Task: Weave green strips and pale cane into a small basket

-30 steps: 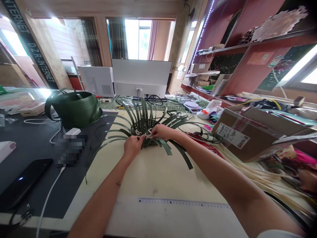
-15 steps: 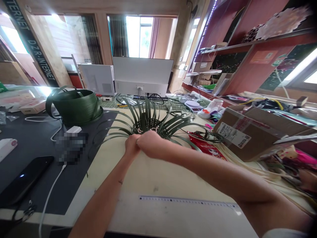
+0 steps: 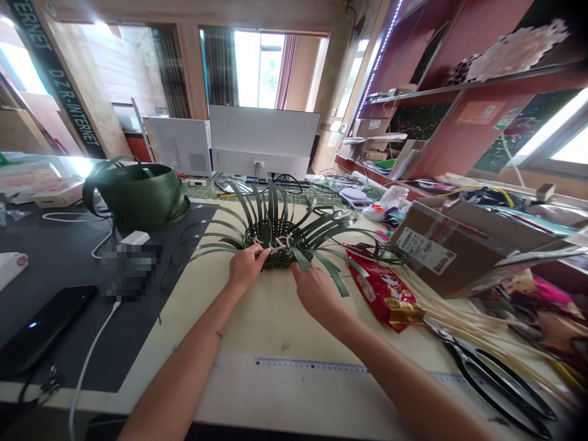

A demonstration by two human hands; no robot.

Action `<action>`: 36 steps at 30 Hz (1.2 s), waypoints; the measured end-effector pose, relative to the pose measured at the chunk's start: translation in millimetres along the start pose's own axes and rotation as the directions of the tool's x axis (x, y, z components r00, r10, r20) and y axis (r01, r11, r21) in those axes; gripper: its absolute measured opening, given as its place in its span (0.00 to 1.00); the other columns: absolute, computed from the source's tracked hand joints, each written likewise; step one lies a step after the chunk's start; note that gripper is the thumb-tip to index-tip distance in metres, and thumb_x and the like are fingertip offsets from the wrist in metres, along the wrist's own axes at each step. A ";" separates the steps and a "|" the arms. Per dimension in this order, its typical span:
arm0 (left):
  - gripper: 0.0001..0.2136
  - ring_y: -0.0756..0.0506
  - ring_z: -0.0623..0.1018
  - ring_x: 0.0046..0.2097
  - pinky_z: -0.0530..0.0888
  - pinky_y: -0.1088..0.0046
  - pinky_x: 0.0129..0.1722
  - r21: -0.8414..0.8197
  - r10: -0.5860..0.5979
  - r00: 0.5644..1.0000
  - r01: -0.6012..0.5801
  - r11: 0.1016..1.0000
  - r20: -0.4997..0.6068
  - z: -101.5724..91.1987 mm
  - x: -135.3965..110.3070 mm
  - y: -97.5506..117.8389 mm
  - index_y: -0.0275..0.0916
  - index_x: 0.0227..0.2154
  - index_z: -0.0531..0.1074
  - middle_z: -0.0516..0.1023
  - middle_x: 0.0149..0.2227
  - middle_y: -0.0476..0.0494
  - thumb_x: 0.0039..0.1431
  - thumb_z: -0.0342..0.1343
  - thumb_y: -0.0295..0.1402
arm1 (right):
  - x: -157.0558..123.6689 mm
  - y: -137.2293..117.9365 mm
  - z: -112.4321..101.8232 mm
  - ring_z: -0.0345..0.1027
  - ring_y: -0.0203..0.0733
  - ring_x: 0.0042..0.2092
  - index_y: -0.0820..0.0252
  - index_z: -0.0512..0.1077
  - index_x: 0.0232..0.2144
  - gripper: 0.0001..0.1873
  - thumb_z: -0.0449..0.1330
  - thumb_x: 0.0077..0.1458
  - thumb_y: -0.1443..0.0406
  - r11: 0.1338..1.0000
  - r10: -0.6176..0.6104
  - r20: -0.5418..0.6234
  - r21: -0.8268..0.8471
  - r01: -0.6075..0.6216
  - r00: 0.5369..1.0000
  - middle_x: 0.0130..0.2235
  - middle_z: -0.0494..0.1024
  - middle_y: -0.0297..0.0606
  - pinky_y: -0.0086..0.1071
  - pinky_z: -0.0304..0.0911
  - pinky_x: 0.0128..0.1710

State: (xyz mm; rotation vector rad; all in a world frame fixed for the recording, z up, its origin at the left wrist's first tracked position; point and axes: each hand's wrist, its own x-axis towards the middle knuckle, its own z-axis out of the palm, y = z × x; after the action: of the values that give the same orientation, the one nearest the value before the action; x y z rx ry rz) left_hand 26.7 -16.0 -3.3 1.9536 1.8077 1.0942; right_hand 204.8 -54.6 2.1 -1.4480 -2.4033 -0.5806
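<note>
A partly woven basket (image 3: 277, 262) of dark green flat strips sits on the cream table area, with long loose strips fanning out around its rim. Pale twisted pieces show inside it. At the near left edge of the basket, my left hand (image 3: 247, 268) is closed, thumb and fingers pinching the rim. My right hand (image 3: 316, 290) is at the near right side, its fingers closed on a green strip (image 3: 301, 260) that bends over the edge. The fingertips of my right hand are partly hidden by the strip.
A large green strip roll (image 3: 140, 199) stands back left, near a phone (image 3: 48, 327). On the right lie a red packet (image 3: 383, 291), scissors (image 3: 498, 380) and a cardboard box (image 3: 441, 245). A ruler (image 3: 312, 365) lies in front; a monitor (image 3: 264, 138) stands behind.
My right hand has moved off my left hand to the right and now grips a strip. My left hand stays at the rim. The red packet and scissors now show more fully.
</note>
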 end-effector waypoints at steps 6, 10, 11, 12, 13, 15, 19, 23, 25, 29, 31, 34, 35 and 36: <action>0.16 0.47 0.73 0.27 0.59 0.75 0.26 -0.022 -0.029 0.999 0.029 0.999 0.016 2.5 1.6 -3.4 0.43 0.39 0.72 0.75 0.22 0.50 0.58 0.48 0.48 | 13.8 5.0 37.6 0.68 0.44 0.36 0.62 0.74 0.37 0.14 0.48 0.61 0.68 0.975 0.015 -0.196 0.220 0.029 0.981 0.35 0.77 0.44 0.33 0.59 0.37; 0.18 0.45 0.74 0.27 0.60 0.75 0.27 -0.021 -0.033 0.998 0.034 0.999 0.051 1.8 3.2 -2.6 0.42 0.40 0.73 0.74 0.20 0.49 0.58 0.47 0.49 | 18.9 -5.0 43.0 0.68 0.44 0.38 0.62 0.73 0.39 0.16 0.45 0.62 0.66 0.959 0.116 -0.140 0.272 -0.075 0.983 0.36 0.78 0.44 0.32 0.57 0.37; 0.18 0.45 0.74 0.27 0.60 0.75 0.27 -0.015 -0.029 0.998 0.030 0.999 0.064 1.1 3.2 -1.9 0.41 0.37 0.74 0.73 0.19 0.49 0.58 0.46 0.49 | 19.4 -6.7 41.8 0.68 0.43 0.37 0.62 0.73 0.39 0.16 0.45 0.62 0.66 0.953 0.141 -0.110 0.283 -0.105 0.984 0.36 0.78 0.44 0.32 0.57 0.36; 0.18 0.45 0.74 0.27 0.60 0.75 0.27 -0.006 -0.027 0.997 0.028 1.000 0.077 0.2 3.1 -1.3 0.41 0.33 0.74 0.72 0.18 0.49 0.59 0.46 0.49 | 19.6 -7.6 40.6 0.68 0.43 0.36 0.61 0.74 0.38 0.16 0.46 0.61 0.66 0.945 0.169 -0.073 0.295 -0.141 0.983 0.36 0.78 0.43 0.32 0.56 0.35; 0.19 0.45 0.74 0.26 0.60 0.75 0.27 0.003 -0.024 0.996 0.024 1.000 0.087 -0.8 2.8 -0.7 0.41 0.31 0.74 0.72 0.17 0.49 0.59 0.45 0.49 | 19.7 -7.6 39.7 0.68 0.42 0.35 0.61 0.74 0.36 0.16 0.46 0.61 0.66 0.935 0.194 -0.032 0.309 -0.175 0.980 0.35 0.78 0.42 0.31 0.55 0.33; 0.19 0.46 0.73 0.25 0.60 0.75 0.26 0.009 -0.012 0.995 0.011 1.000 0.097 -2.9 2.4 -0.1 0.41 0.27 0.73 0.71 0.15 0.49 0.59 0.45 0.49 | 19.7 -5.1 39.6 0.67 0.41 0.33 0.60 0.74 0.33 0.15 0.47 0.60 0.65 0.913 0.214 0.045 0.347 -0.216 0.976 0.31 0.77 0.40 0.31 0.54 0.31; 0.20 0.46 0.72 0.23 0.59 0.75 0.25 -0.011 0.006 0.992 -0.005 1.000 0.124 -6.6 1.9 0.0 0.41 0.26 0.72 0.70 0.15 0.50 0.58 0.45 0.51 | 20.4 4.1 43.2 0.67 0.39 0.32 0.59 0.74 0.31 0.15 0.48 0.59 0.66 0.891 0.180 0.095 0.407 -0.203 0.979 0.29 0.76 0.38 0.29 0.54 0.32; 0.19 0.46 0.72 0.23 0.60 0.74 0.26 -0.016 -0.001 0.996 0.003 1.000 0.093 -6.6 1.5 1.6 0.41 0.27 0.71 0.70 0.15 0.51 0.57 0.46 0.51 | 18.7 6.6 49.2 0.68 0.42 0.37 0.60 0.75 0.35 0.14 0.49 0.57 0.67 0.895 0.212 0.084 0.384 -0.228 0.974 0.35 0.78 0.41 0.30 0.56 0.35; 0.18 0.47 0.71 0.23 0.60 0.75 0.25 -0.034 -0.004 0.998 0.006 0.999 0.070 -5.0 1.1 2.3 0.41 0.27 0.70 0.70 0.16 0.52 0.57 0.48 0.50 | 16.8 5.0 54.7 0.68 0.43 0.42 0.60 0.75 0.37 0.14 0.50 0.58 0.67 0.876 0.240 0.064 0.417 -0.244 0.969 0.39 0.78 0.42 0.31 0.57 0.40; 0.13 0.50 0.71 0.22 0.63 0.76 0.26 -0.184 -0.032 0.999 0.039 0.982 0.039 -0.1 0.6 2.1 0.40 0.30 0.71 0.75 0.22 0.52 0.54 0.54 0.45 | 18.0 4.4 65.8 0.68 0.42 0.43 0.59 0.75 0.35 0.12 0.51 0.58 0.67 0.781 0.303 0.115 0.539 -0.315 0.946 0.40 0.78 0.39 0.31 0.59 0.43; 0.10 0.50 0.74 0.27 0.66 0.77 0.29 -0.266 -0.032 0.999 0.028 0.964 -0.012 3.0 0.2 1.6 0.41 0.35 0.72 0.79 0.31 0.50 0.52 0.56 0.39 | 21.0 6.5 68.4 0.68 0.42 0.44 0.58 0.75 0.33 0.12 0.51 0.58 0.68 0.752 0.311 0.126 0.574 -0.325 0.942 0.39 0.78 0.38 0.32 0.59 0.44; 0.10 0.49 0.75 0.33 0.69 0.75 0.35 -0.235 0.039 0.990 -0.069 0.970 -0.132 7.1 -1.6 1.4 0.41 0.39 0.72 0.80 0.38 0.48 0.52 0.56 0.33 | 23.7 9.7 68.7 0.68 0.43 0.45 0.58 0.75 0.32 0.12 0.51 0.58 0.68 0.747 0.295 0.108 0.594 -0.300 0.949 0.40 0.78 0.38 0.33 0.59 0.47; 0.09 0.48 0.75 0.35 0.69 0.73 0.38 -0.186 0.097 0.981 -0.129 0.974 -0.169 8.0 -2.4 1.5 0.41 0.38 0.73 0.79 0.38 0.47 0.53 0.56 0.32 | 23.7 10.2 68.4 0.68 0.43 0.46 0.58 0.75 0.33 0.12 0.51 0.58 0.68 0.748 0.297 0.105 0.593 -0.300 0.949 0.40 0.78 0.38 0.33 0.59 0.47; 0.07 0.46 0.75 0.38 0.69 0.71 0.42 -0.135 0.168 0.965 -0.197 0.971 -0.203 8.8 -3.2 1.8 0.40 0.36 0.73 0.79 0.38 0.46 0.54 0.55 0.31 | 23.2 10.5 68.1 0.67 0.43 0.46 0.58 0.75 0.33 0.12 0.50 0.58 0.68 0.751 0.298 0.103 0.589 -0.300 0.949 0.40 0.78 0.39 0.33 0.59 0.48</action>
State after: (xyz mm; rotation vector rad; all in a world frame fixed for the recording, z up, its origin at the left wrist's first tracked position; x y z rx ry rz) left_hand 34.1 -16.7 -9.2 2.0134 1.5975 1.4795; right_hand 201.5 0.0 -45.9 -1.4682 -2.0018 0.2540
